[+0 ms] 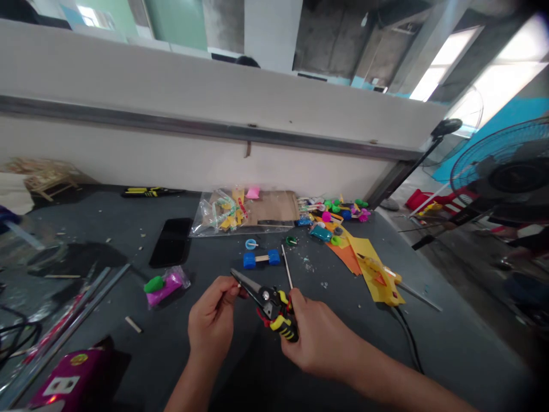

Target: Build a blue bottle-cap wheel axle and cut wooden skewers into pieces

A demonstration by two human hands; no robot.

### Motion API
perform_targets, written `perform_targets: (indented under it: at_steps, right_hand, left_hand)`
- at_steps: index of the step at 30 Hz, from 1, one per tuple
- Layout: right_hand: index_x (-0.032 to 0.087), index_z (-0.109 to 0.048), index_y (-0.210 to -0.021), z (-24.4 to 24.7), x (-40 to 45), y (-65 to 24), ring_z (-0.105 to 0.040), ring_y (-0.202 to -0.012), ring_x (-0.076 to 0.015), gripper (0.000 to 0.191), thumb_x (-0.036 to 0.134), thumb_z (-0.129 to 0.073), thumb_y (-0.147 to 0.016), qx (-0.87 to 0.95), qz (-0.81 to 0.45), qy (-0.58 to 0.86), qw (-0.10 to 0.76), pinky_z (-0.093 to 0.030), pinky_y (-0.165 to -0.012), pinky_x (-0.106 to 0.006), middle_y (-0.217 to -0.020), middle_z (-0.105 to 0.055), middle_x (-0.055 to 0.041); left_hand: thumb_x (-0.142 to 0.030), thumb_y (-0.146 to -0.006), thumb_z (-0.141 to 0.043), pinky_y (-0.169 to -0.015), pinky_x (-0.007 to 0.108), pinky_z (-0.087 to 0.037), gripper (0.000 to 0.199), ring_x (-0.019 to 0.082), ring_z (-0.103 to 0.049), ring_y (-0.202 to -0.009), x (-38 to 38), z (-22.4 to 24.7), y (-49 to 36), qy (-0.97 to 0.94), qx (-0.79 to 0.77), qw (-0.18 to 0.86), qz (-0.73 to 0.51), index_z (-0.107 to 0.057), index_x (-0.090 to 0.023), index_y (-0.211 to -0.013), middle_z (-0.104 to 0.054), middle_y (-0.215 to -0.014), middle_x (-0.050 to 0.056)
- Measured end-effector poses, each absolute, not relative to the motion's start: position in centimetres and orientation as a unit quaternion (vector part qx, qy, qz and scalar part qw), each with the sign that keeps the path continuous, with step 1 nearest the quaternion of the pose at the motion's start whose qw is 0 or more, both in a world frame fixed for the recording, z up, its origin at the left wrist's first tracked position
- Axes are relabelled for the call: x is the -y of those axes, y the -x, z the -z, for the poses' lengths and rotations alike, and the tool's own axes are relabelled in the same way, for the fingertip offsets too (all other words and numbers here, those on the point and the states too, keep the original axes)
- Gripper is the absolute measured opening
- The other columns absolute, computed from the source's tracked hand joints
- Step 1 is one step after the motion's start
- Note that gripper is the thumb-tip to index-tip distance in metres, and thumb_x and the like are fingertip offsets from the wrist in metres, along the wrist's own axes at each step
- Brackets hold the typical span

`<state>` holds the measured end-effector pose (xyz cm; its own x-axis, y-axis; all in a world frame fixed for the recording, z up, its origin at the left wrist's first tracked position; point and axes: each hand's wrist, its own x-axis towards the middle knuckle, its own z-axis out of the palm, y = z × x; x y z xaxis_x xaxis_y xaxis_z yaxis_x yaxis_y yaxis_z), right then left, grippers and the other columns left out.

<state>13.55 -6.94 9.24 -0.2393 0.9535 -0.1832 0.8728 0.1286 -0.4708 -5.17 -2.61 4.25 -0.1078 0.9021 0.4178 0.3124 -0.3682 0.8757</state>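
My right hand point(315, 335) is wrapped around the black and yellow handles of a pair of snips point(266, 297), whose blades point up and left. My left hand point(214, 317) is closed in a pinch beside the blade tips, with the pale end of a small stick point(239, 285) showing at the fingertips. Most of that piece is hidden by the fingers. A thin white stick point(287, 266) reaches from the table to my right knuckles; I cannot tell whether they touch. Just beyond the blades, a short wooden stick point(261, 258) joins two blue blocks point(249, 260).
Left of my hands lie a black phone point(171, 242), a purple and green clay packet point(165, 287) and a magenta box point(71, 377). A glue gun point(386, 280) with its cord rests on yellow paper at right. Behind are a clear plastic bag point(206, 214) and a low wall.
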Motion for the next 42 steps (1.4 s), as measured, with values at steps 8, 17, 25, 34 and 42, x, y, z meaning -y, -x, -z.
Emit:
perform_targets:
  at_steps: [8, 17, 25, 34, 42]
  right_hand:
    - [0.019, -0.045, -0.09, -9.3, 5.9, -14.0, -0.057, -0.069, -0.0147, 0.024, 0.024, -0.057, -0.07, 0.682, -0.358, 0.625, 0.127, -0.035, -0.059, -0.025, -0.08, -0.063, -0.0019]
    - [0.02, -0.043, -0.091, -9.3, 6.3, -13.4, -0.053, -0.061, -0.0141, 0.032, 0.035, -0.059, -0.067, 0.717, -0.321, 0.61, 0.102, -0.03, -0.053, -0.025, -0.075, -0.06, -0.0013]
    - [0.019, -0.045, -0.092, -9.6, 6.6, -13.5, -0.053, -0.062, -0.0144, 0.032, 0.032, -0.06, -0.066, 0.721, -0.316, 0.609, 0.103, -0.03, -0.054, -0.026, -0.076, -0.06, -0.0019]
    - [0.019, -0.047, -0.093, -8.8, 6.1, -15.9, -0.056, -0.073, -0.0162, 0.03, 0.03, -0.059, -0.068, 0.655, -0.345, 0.663, 0.114, -0.035, -0.062, -0.026, -0.083, -0.061, -0.0026]
    - [0.011, -0.049, -0.099, -3.7, 4.0, -23.8, -0.056, -0.096, -0.031, 0.044, 0.046, -0.052, -0.073, 0.548, -0.098, 0.831, -0.001, -0.039, -0.073, -0.034, -0.101, -0.057, -0.0178]
  left_hand:
    - [-0.028, -0.086, -0.049, -0.055, 0.022, -0.048, 0.015, 0.012, -0.056, -0.057, 2.8, -5.6, 4.5, -0.565, -0.502, 0.344, -0.557, -0.058, -0.017, -0.081, -0.059, -0.062, -0.001]
    - [-0.029, -0.087, -0.046, -0.047, 0.02, -0.042, 0.016, 0.01, -0.05, -0.048, 2.8, -5.5, 4.4, -0.554, -0.498, 0.368, -0.557, -0.056, -0.018, -0.08, -0.054, -0.056, -0.003]
    - [-0.028, -0.084, -0.051, -0.051, 0.021, -0.042, 0.016, 0.01, -0.051, -0.052, 2.7, -5.0, 5.2, -0.561, -0.485, 0.386, -0.548, -0.056, -0.018, -0.073, -0.055, -0.057, -0.003]
    - [-0.026, -0.076, -0.066, -0.056, 0.019, -0.053, 0.014, 0.007, -0.055, -0.057, 2.0, -5.9, 4.7, -0.287, -0.377, 0.65, -0.595, -0.057, -0.017, -0.084, -0.06, -0.067, -0.002]
    - [-0.01, -0.067, -0.071, -0.064, 0.018, -0.056, 0.025, 0.01, -0.066, -0.068, 1.5, -6.3, 5.1, -0.179, -0.347, 0.692, -0.607, -0.06, -0.016, -0.089, -0.069, -0.081, 0.004]
